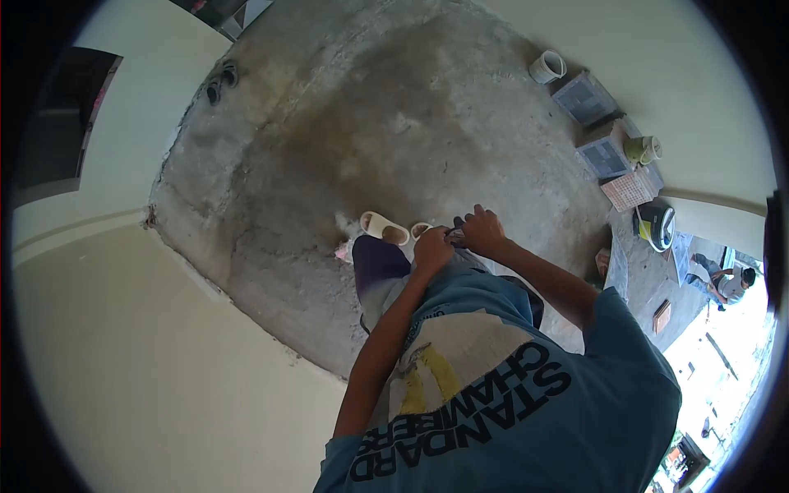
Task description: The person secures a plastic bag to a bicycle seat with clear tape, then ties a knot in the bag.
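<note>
Concrete floor (370, 123), rough and stained, pale walls round it. Left hand (433, 246) and right hand (485, 230) meet, both pinched on small dark item (456, 238) held above sandals (384, 228); can't ID it. Risk imo: fingertip-only hold slips, item drops onto hard floor. Boxes (585, 99) + cup (546, 66) by wall, well apart.

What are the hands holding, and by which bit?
The left hand and right hand both pinch a small dark thing; which part cannot be told.
</note>
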`<state>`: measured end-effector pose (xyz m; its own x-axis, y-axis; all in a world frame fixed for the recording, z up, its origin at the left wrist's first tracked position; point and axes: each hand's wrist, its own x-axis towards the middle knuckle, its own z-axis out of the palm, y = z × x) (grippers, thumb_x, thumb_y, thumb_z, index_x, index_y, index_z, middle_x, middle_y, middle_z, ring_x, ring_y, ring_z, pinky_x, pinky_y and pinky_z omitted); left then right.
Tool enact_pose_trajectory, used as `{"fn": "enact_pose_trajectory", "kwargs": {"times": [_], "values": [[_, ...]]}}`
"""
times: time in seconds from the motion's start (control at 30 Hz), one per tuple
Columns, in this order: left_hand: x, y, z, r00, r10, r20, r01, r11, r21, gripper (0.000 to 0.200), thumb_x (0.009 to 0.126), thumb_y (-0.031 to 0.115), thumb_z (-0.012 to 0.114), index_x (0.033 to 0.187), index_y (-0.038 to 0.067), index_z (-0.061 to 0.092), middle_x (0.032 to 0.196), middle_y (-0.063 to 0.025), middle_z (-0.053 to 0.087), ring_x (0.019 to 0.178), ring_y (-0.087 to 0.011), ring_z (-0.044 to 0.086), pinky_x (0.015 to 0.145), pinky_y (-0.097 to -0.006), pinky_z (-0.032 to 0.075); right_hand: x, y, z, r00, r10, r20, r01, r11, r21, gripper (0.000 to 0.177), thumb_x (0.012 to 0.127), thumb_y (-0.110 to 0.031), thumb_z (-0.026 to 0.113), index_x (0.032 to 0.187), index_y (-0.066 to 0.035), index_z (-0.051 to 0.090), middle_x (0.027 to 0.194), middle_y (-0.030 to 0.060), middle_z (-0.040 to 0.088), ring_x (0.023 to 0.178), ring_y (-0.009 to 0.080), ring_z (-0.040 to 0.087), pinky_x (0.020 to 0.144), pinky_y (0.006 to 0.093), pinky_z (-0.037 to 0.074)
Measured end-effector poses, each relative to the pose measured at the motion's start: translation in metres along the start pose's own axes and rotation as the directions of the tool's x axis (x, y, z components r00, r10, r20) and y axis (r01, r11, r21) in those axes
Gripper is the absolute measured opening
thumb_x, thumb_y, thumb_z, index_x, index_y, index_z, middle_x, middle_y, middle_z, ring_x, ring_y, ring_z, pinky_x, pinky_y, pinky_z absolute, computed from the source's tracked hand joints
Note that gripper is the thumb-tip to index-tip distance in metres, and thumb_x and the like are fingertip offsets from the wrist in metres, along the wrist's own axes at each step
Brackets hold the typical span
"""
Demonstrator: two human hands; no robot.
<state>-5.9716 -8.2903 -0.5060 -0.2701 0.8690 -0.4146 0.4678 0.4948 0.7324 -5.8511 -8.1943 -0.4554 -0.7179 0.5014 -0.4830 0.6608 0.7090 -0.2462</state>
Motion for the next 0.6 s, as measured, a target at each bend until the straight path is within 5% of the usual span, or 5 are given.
{"fn": "enact_pose_trajectory", "kwargs": {"times": [0.07,0.17,0.33,0.5,0.6], "values": [[0.028,-0.008,-0.026,1.0,-0.017,-0.025,0.015,0.997,-0.069,0.026,0.077,0.025,0.065,0.094,0.006,0.069,0.089,-0.0168,0.068,0.087,-0.0343,0.065,0.076,-0.043,0.05,0.059,-0.012,-0.001,0.997,-0.048,0.062,0.056,0.989,-0.135,0.024,0.081,-0.028,0.059,0.082,-0.007,0.07,0.08,0.0147,0.065,0.088,0.0337,0.061,0.074,0.043,0.05],[0.099,-0.038,-0.094,0.988,-0.151,-0.038,0.152,0.988,0.001,0.026,0.073,0.024,0.063,0.093,0.007,0.065,0.09,-0.0177,0.066,0.089,-0.036,0.063,0.08,-0.0447,0.049,0.151,-0.008,0.028,0.998,0.029,0.055,-0.046,0.942,0.332,0.023,0.074,-0.029,0.063,0.083,-0.01,0.072,0.078,0.0183,0.067,0.076,0.0371,0.064,0.073,0.0461,0.05],[0.177,-0.088,-0.262,0.994,-0.054,-0.099,0.068,0.988,0.139,0.032,0.066,0.024,0.066,0.087,0.0,0.065,0.086,-0.0249,0.065,0.085,-0.0397,0.064,0.076,-0.0457,0.052,0.281,-0.113,-0.051,0.981,-0.01,-0.192,0.088,0.91,0.405,0.026,0.075,-0.021,0.061,0.098,-0.012,0.069,0.092,0.0179,0.067,0.087,0.0358,0.064,0.078,0.0442,0.05],[0.217,-0.12,-0.411,0.989,-0.112,-0.093,0.127,0.975,0.184,0.029,0.066,0.022,0.066,0.088,0.002,0.067,0.086,-0.0232,0.065,0.085,-0.0375,0.064,0.076,-0.0429,0.052,0.402,-0.202,-0.146,0.978,-0.202,-0.059,0.21,0.956,0.205,0.028,0.076,-0.027,0.064,0.098,-0.01,0.067,0.092,0.0144,0.068,0.085,0.0347,0.064,0.076,0.0422,0.05],[0.253,-0.185,-0.478,0.925,-0.265,-0.272,0.237,0.962,-0.132,0.024,0.069,0.021,0.065,0.085,0.004,0.066,0.086,-0.0196,0.066,0.083,-0.0356,0.065,0.075,-0.041,0.052,0.497,-0.271,-0.197,0.942,-0.336,0.018,0.331,0.933,0.139,0.026,0.074,-0.026,0.067,0.093,-0.01,0.069,0.089,0.0142,0.067,0.083,0.0344,0.063,0.077,0.0419,0.05]]}}
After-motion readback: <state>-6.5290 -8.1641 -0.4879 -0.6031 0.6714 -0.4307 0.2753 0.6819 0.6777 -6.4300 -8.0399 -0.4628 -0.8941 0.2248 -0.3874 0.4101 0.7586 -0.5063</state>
